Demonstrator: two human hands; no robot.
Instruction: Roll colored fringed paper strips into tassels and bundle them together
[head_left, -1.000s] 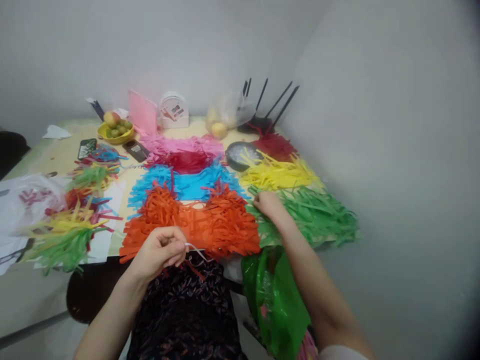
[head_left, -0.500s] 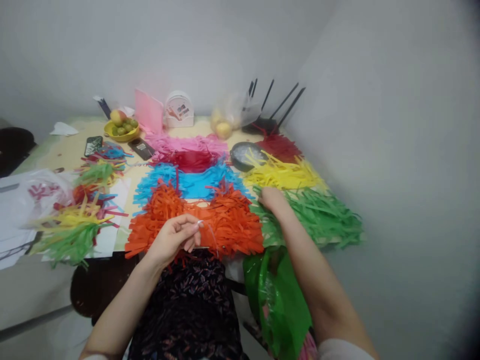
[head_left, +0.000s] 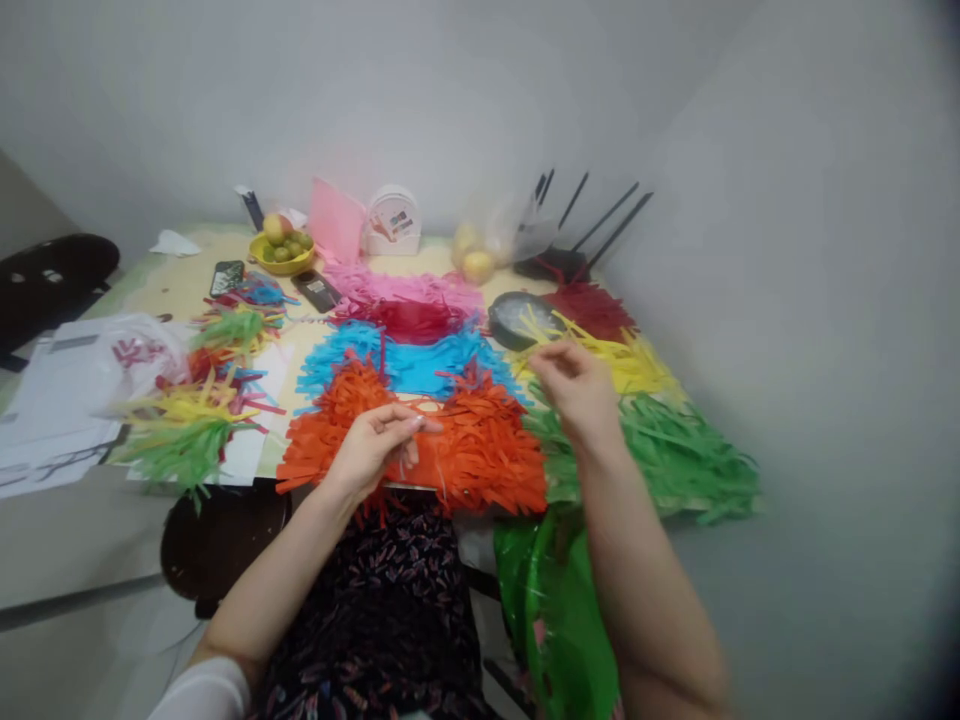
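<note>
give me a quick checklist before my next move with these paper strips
1. Left hand has a grip: ok, fingers pinched on a thin pale strip over the orange strips.
2. Right hand holds a strip: cannot tell, raised and blurred.
3. Green strips within reach: ok, just beside the right hand.
4. Colour piles kept apart: ok, blue strips and yellow strips lie in separate patches.
5. Green bag clear of the hands: ok, it hangs below the table edge.
</note>
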